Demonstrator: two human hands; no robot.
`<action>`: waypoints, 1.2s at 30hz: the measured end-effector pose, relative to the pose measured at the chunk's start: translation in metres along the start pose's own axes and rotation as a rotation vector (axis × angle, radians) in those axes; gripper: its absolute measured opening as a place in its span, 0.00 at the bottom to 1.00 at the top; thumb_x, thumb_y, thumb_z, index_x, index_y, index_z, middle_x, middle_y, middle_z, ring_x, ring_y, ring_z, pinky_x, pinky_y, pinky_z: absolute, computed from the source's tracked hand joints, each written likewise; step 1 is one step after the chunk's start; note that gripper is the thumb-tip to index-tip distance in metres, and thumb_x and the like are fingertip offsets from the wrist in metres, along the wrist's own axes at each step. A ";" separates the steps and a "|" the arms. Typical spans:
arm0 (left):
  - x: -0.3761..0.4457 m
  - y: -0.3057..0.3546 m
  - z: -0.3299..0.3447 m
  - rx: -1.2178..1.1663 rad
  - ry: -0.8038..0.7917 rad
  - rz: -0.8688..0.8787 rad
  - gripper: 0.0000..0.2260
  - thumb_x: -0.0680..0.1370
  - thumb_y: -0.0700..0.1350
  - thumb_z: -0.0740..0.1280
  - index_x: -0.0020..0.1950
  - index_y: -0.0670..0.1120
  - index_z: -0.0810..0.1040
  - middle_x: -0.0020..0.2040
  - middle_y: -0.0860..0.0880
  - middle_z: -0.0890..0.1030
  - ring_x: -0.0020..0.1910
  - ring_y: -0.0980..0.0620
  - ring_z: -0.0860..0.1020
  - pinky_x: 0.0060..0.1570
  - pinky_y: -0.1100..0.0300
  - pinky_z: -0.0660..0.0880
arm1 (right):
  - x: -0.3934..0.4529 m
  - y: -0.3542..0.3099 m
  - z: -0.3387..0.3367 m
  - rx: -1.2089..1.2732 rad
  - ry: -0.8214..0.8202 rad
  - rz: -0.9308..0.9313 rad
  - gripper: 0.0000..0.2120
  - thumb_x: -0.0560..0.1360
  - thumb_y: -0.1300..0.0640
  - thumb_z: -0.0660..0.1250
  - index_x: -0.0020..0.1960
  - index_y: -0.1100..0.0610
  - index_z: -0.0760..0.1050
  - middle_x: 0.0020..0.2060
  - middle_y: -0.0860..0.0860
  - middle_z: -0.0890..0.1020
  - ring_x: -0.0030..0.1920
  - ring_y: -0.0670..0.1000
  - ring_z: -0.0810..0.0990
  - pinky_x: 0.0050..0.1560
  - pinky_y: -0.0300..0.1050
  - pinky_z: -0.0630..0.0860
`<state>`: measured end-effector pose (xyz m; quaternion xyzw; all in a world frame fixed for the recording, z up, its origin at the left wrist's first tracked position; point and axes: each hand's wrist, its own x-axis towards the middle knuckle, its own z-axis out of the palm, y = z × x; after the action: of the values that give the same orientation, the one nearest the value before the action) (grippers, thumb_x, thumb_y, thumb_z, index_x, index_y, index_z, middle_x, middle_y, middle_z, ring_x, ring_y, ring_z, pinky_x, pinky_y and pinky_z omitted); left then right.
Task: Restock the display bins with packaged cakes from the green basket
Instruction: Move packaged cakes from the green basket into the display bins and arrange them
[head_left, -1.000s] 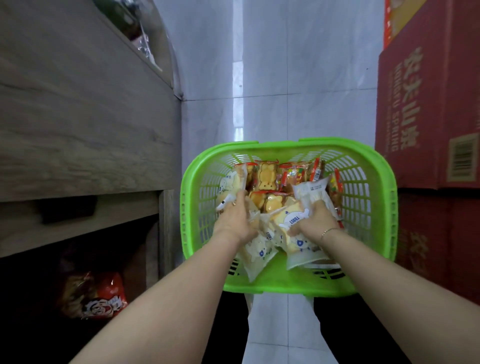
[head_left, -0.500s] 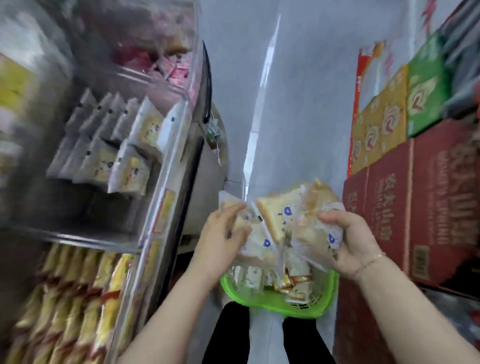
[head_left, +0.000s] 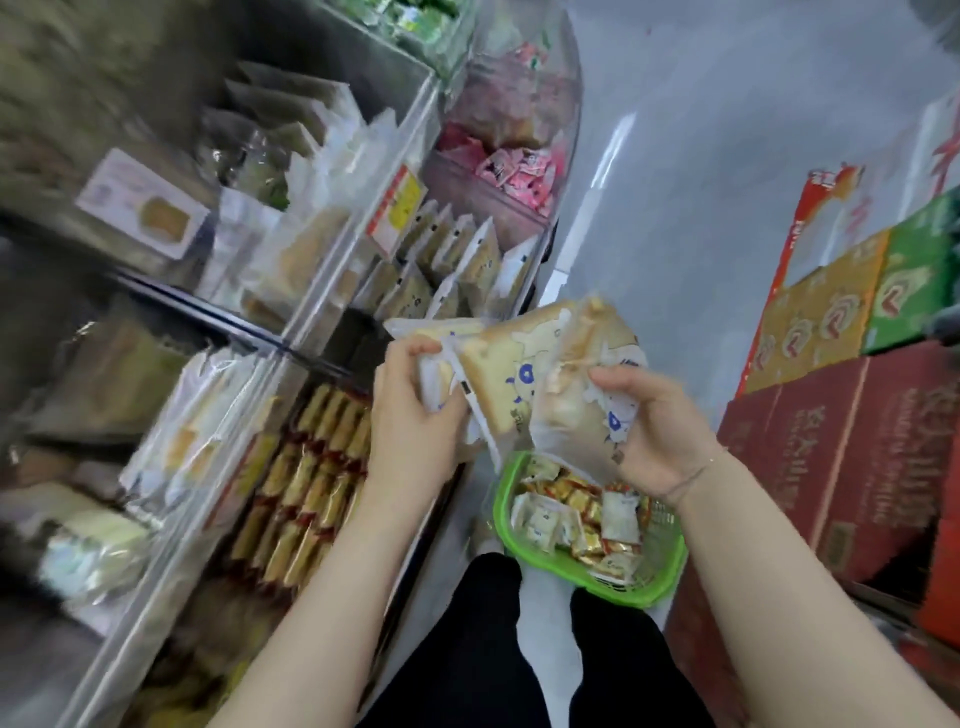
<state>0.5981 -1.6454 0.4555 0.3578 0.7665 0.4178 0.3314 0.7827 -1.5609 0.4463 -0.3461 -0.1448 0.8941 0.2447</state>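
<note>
Both hands hold a bunch of packaged toast cakes (head_left: 511, 382) in clear wrappers with blue print, raised above the green basket (head_left: 623, 584). My left hand (head_left: 410, 431) grips the left side of the bunch. My right hand (head_left: 649, 426) grips the wrappers on the right side. The basket stands on the floor below, with several white and gold-red packets inside. To the left, clear display bins (head_left: 363, 249) hold rows of packets; the bin with the same toast cakes (head_left: 457, 270) is just beyond my hands.
A lower bin with gold-and-red packets (head_left: 311, 467) sits left of my left forearm. A bin of pink packets (head_left: 514, 166) is farther along. Stacked red, yellow and green cartons (head_left: 852, 426) line the right side. Grey tiled floor (head_left: 675, 208) runs ahead. My legs stand beside the basket.
Both hands lifted the toast cakes out of the basket and up to bin height. The view swung from the basket up to the display bins on the left.
</note>
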 end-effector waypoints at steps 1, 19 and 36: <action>-0.002 -0.007 -0.008 -0.052 -0.028 -0.041 0.15 0.74 0.47 0.70 0.57 0.59 0.70 0.57 0.52 0.74 0.58 0.53 0.74 0.54 0.46 0.75 | 0.004 0.010 0.006 -0.017 0.022 0.007 0.12 0.62 0.60 0.70 0.45 0.59 0.85 0.44 0.56 0.85 0.43 0.55 0.85 0.42 0.46 0.81; 0.009 -0.079 -0.043 -0.944 -0.195 -0.573 0.24 0.78 0.57 0.60 0.68 0.43 0.73 0.62 0.40 0.79 0.62 0.43 0.77 0.57 0.49 0.76 | 0.056 0.078 0.046 0.346 0.442 -0.016 0.23 0.59 0.52 0.69 0.54 0.54 0.78 0.43 0.55 0.84 0.51 0.59 0.81 0.52 0.63 0.76; 0.096 -0.027 0.006 0.330 -0.153 -0.541 0.25 0.81 0.44 0.59 0.76 0.39 0.56 0.76 0.32 0.52 0.73 0.37 0.60 0.69 0.49 0.60 | 0.067 0.020 0.018 0.509 0.440 -0.235 0.22 0.61 0.55 0.68 0.54 0.56 0.78 0.56 0.54 0.81 0.61 0.58 0.78 0.66 0.59 0.67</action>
<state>0.5460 -1.5745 0.4095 0.2204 0.8641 0.1567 0.4246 0.7208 -1.5438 0.4138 -0.4394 0.0998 0.7713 0.4495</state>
